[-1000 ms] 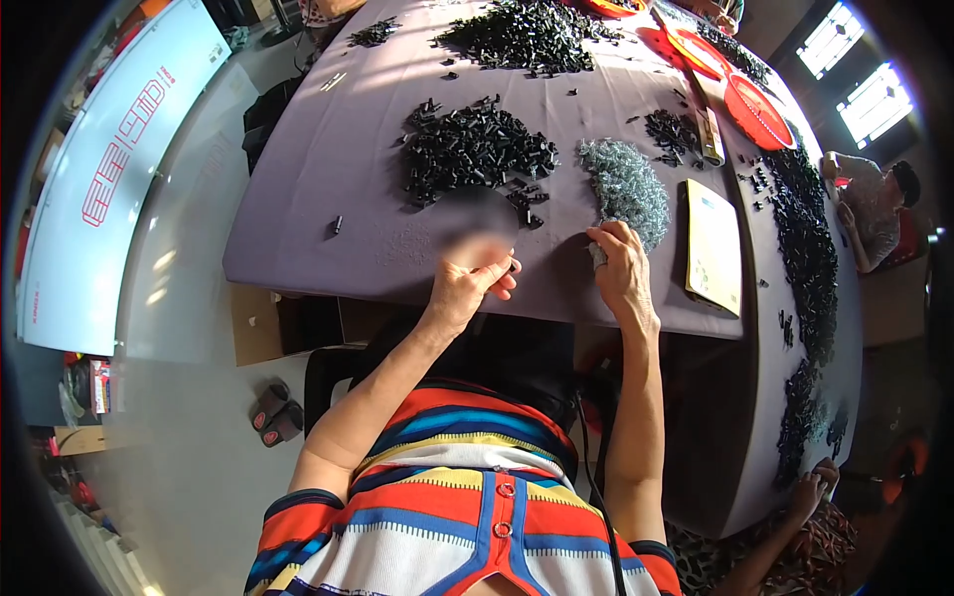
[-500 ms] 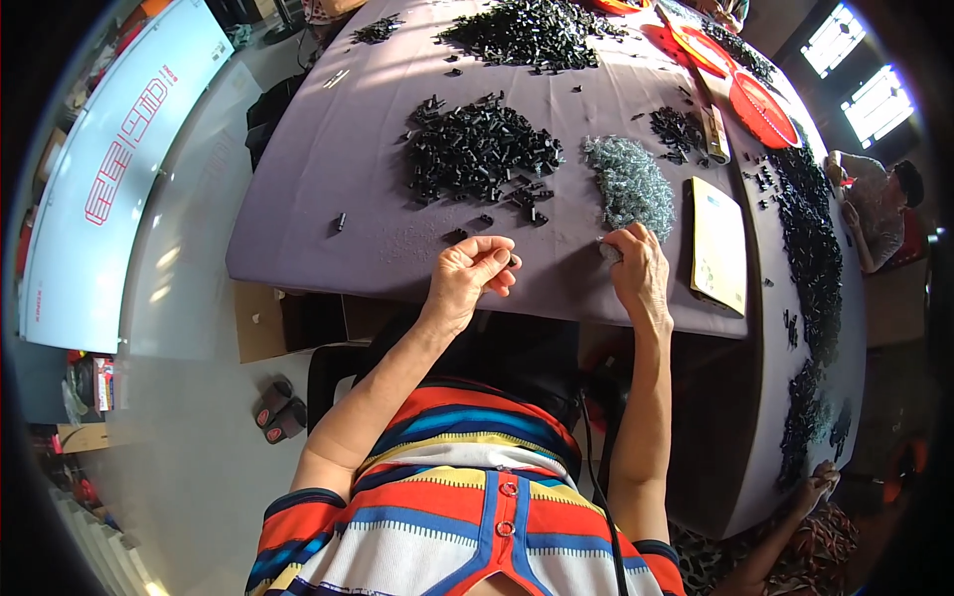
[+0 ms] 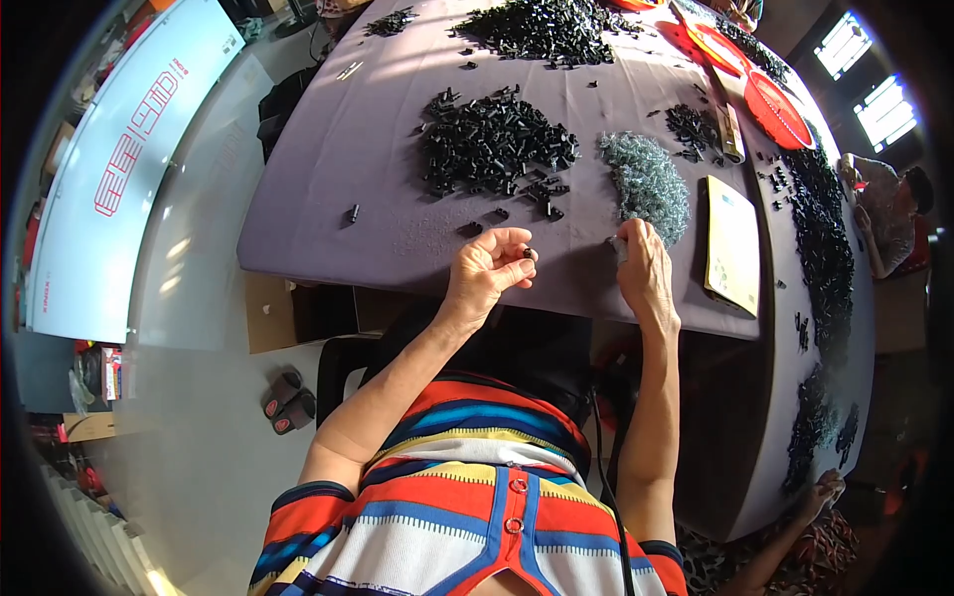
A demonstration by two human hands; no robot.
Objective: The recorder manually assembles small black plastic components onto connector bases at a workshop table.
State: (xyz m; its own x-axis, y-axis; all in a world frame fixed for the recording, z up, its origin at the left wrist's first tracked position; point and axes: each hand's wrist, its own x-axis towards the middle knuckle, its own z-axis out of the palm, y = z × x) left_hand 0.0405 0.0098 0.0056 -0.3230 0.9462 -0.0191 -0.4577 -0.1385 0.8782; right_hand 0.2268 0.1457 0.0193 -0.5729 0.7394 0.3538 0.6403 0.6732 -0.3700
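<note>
Near the table's front edge, my left hand (image 3: 487,273) pinches a small black plastic piece (image 3: 528,254) between thumb and fingertips. My right hand (image 3: 647,273) is closed at the near end of a heap of small clear plastic pieces (image 3: 641,179). Something pale shows at its fingertips, too small to make out. Beyond my left hand lies a heap of small black plastic pieces (image 3: 492,144), with a few strays at its near side. One lone black piece (image 3: 354,214) rests farther left on the cloth.
A yellowish booklet (image 3: 732,246) lies right of the clear heap. Farther off are a larger black heap (image 3: 542,30) and red baskets (image 3: 777,109). Co-workers sit along the right side, one with a hand (image 3: 823,489) at the lower right. A cardboard box (image 3: 273,313) stands below the table.
The whole view has shifted slightly. My left hand has turned a little, so the black piece in its fingertips shows more plainly. My right hand stays by the clear heap.
</note>
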